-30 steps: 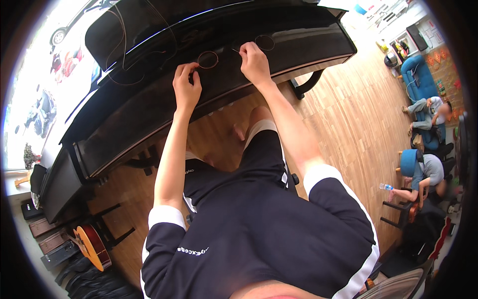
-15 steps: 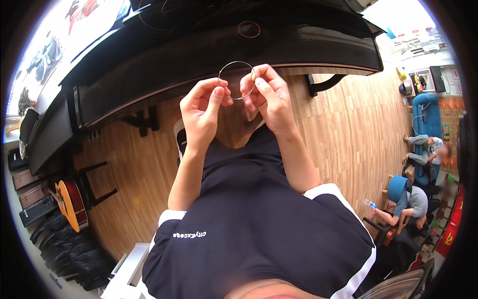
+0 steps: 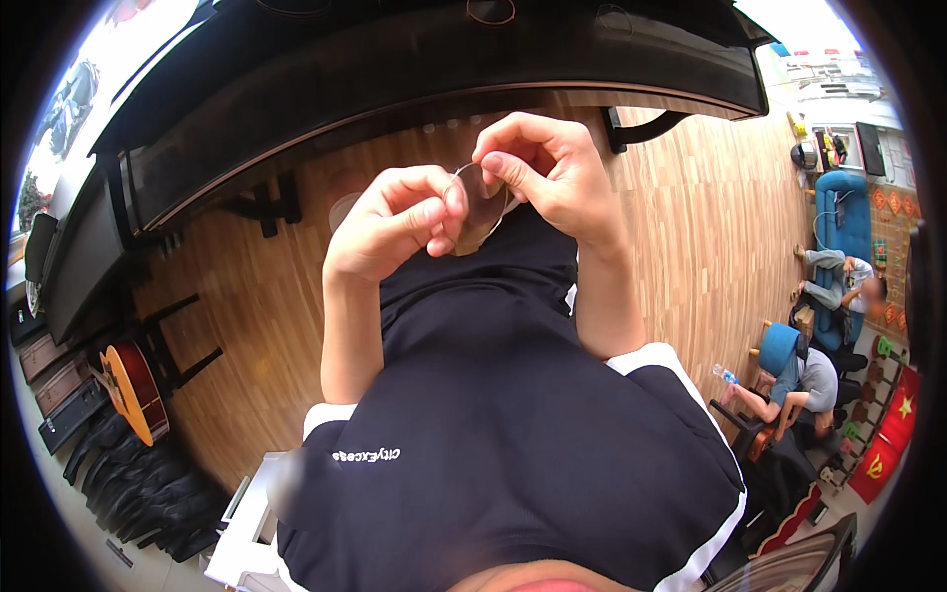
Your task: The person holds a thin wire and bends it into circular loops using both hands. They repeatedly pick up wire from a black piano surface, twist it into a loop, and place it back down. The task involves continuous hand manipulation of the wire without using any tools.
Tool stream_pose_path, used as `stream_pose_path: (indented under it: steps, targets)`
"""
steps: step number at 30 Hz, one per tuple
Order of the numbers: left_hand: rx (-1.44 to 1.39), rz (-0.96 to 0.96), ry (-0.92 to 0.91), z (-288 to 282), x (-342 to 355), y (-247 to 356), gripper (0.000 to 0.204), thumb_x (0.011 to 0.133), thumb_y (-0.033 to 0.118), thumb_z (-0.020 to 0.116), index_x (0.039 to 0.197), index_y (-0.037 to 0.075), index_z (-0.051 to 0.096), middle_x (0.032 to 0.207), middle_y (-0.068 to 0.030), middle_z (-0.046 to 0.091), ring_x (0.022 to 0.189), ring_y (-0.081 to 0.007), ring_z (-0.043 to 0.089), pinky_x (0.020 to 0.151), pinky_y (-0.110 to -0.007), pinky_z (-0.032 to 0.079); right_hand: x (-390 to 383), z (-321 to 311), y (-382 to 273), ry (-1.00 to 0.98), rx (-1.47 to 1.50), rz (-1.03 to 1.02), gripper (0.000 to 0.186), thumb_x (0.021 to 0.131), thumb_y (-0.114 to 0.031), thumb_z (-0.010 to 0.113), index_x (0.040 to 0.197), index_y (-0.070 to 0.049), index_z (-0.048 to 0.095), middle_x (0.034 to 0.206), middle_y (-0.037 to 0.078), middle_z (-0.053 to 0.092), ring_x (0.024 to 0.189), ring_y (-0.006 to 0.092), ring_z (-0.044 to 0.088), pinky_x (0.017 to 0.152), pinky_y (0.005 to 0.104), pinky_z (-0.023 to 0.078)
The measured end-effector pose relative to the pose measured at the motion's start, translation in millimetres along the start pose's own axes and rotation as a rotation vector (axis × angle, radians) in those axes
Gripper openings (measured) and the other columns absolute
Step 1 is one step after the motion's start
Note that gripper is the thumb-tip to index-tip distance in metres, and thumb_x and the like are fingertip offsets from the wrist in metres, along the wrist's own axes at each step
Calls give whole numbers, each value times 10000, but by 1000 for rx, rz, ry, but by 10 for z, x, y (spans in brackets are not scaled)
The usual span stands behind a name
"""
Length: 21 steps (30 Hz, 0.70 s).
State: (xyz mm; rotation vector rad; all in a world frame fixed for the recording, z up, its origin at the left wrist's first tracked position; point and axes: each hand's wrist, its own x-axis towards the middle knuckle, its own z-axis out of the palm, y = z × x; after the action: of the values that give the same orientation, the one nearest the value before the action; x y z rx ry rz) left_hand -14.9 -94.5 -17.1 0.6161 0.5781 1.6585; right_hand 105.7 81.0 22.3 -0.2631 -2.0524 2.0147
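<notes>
A coil of thin metal string [image 3: 506, 211] hangs between my hands, above my lap and tilted on edge. My left hand [image 3: 390, 219] is closed, its thumb and fingertips pinching the left side of the ring. The right hand [image 3: 557, 178] is closed at the ring's upper part, thumb against forefinger; the bit of string between those fingertips is too fine to see clearly. Ahead, on a glossy black piano-like surface [image 3: 395, 94], lie a copper-coloured coil [image 3: 491, 20] and a fainter pale coil [image 3: 615, 32].
A guitar [image 3: 130, 393], dark cases [image 3: 74, 405] and black bags [image 3: 148, 493] stand at the left. White furniture [image 3: 242, 523] is near my left side. At the right, one person sits on a blue sofa [image 3: 840, 217], another on a chair [image 3: 779, 350]. Wooden floor [image 3: 681, 247] surrounds me.
Both hands have come nearer my body with the coil, which has turned from a wide-open ring to a narrower slant. The right hand has shifted to the ring's upper part.
</notes>
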Motion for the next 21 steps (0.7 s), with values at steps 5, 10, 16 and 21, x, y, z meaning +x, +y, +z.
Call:
stream_pose_path:
  steps: [5, 10, 16, 21]
  targets:
    - [-163, -76, -196, -19, 24, -117, 249, 934, 266, 681, 850, 59, 570, 822, -73, 584, 612, -93, 548, 535, -208, 450, -26, 81, 26, -80, 35, -37, 44, 909, -24, 669, 947, -5, 658, 789, 9, 640, 724, 53, 611, 626, 192, 502]
    - [-133, -16, -113, -23, -51, -108, 214, 956, 230, 648, 878, 51, 562, 853, -89, 600, 657, -127, 618, 588, -224, 507, -37, 57, 43, -93, -37, -29, 38, 906, -20, 669, 934, 0, 652, 794, 9, 637, 732, 58, 616, 635, 199, 506]
    - [247, 157, 188, 70, -157, 21, 157, 968, 161, 616, 924, 12, 602, 918, -81, 611, 681, -123, 616, 633, -228, 489, -54, -29, 86, -46, -130, -52, 38, 874, 2, 691, 899, 6, 664, 775, 13, 644, 693, 56, 617, 610, 184, 483]
    - [778, 327, 421, 199, -159, 78, 81, 919, 77, 666, 892, 1, 655, 916, -51, 613, 750, -106, 597, 657, -226, 456, -78, 13, -49, -9, -336, -62, 35, 855, 18, 699, 883, -1, 689, 747, 13, 667, 625, 28, 603, 535, 169, 437]
